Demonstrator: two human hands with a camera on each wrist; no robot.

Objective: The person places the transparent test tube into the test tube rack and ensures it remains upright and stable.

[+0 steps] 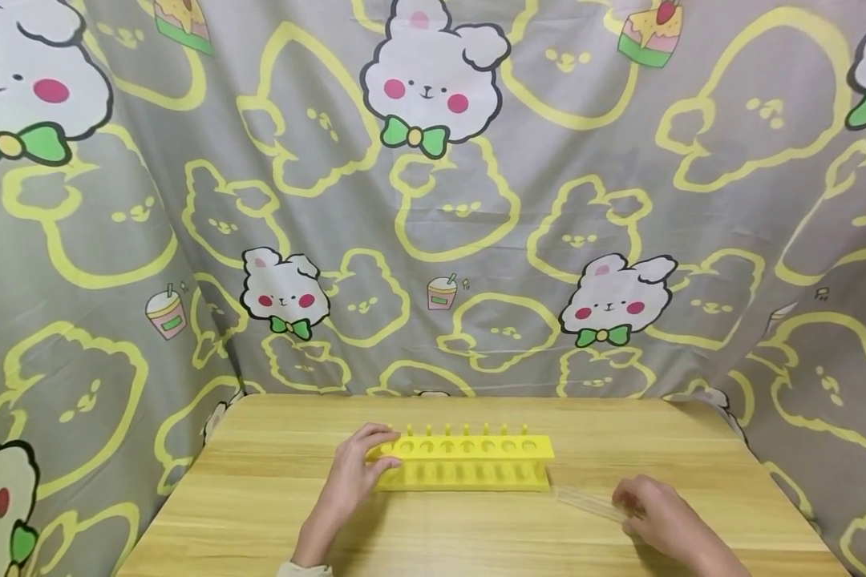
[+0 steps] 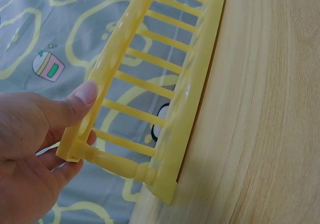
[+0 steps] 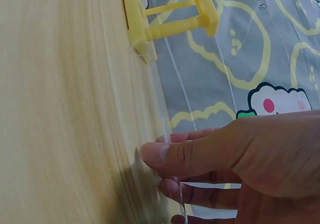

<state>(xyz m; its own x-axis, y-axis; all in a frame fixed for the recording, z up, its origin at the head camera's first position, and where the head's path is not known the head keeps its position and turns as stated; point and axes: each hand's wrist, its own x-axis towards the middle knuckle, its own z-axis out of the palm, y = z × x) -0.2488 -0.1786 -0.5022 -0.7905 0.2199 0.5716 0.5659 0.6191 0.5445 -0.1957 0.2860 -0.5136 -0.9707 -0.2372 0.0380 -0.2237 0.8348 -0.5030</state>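
Observation:
A yellow test tube rack (image 1: 469,486) with a row of round holes and a row of pegs behind them stands on the table. My left hand (image 1: 354,469) grips the left end of its top bar, thumb in front and fingers behind; in the left wrist view the thumb (image 2: 86,93) presses on that bar. To the right of the rack, my right hand (image 1: 657,513) holds a clear glass test tube (image 1: 588,504) between thumb and fingers. The tube lies low over the table, its far end pointing at the rack's right end. In the right wrist view the tube (image 3: 159,97) is nearly see-through.
The wooden table (image 1: 260,513) carries the rack near its middle. A grey curtain (image 1: 469,320) printed with rabbits and yellow outlines hangs behind the table and along both sides.

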